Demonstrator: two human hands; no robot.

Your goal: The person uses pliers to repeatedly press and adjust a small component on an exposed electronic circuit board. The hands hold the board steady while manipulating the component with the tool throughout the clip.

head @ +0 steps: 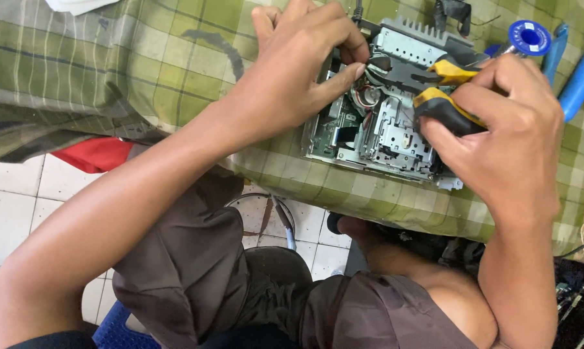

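Knees in brown shorts [195, 271] sit below the cloth-covered bench [143, 71]. Left hand [298, 71] pinches a part inside the opened metal chassis [376, 123], fingers closed. Right hand [505, 123], just right of the chassis, closes its grip on yellow-handled pliers [444, 87], long axis pointing left into it.

My arms are bare from the hands up past the elbows, with no sleeves, watch or rings on them. My left hand [292, 71] and right hand [505, 123] wear no gloves. I have on loose brown shorts [195, 271] of thin, creased cloth, rumpled over both thighs, and my knees are bare.
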